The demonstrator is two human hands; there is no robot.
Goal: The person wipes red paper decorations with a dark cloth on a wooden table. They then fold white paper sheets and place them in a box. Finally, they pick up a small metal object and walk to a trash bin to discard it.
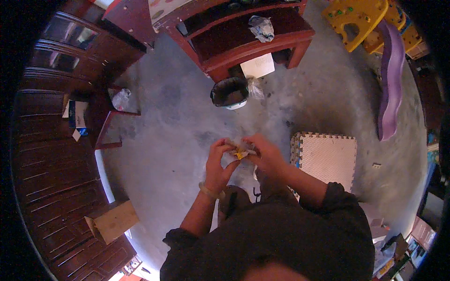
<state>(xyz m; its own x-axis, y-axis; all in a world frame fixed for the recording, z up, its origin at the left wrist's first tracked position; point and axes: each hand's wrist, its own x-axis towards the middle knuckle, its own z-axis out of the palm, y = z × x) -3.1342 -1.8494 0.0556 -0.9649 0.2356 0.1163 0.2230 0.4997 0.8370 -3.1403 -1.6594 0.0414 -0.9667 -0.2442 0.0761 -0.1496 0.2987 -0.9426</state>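
Near the middle of the head view, my left hand (218,163) and my right hand (265,154) meet around a small crumpled item (240,154), partly yellow and partly pale. It looks like a wrapper or thin packet, but it is too small and blurred to tell exactly. Fingers of both hands grip it from either side and hide part of it. A pale bangle (210,190) circles my left wrist. Ahead of my hands, on the grey floor, stands a bin (230,104) with a dark liner, its inside dark.
A red-brown wooden bench (225,58) with a crumpled plastic bag (262,28) on it stands behind the bin. Stacked foam mats (328,158) lie at the right, beyond them a purple slide (391,84). Left are a cardboard box (116,221) and dark wooden cabinets (52,140).
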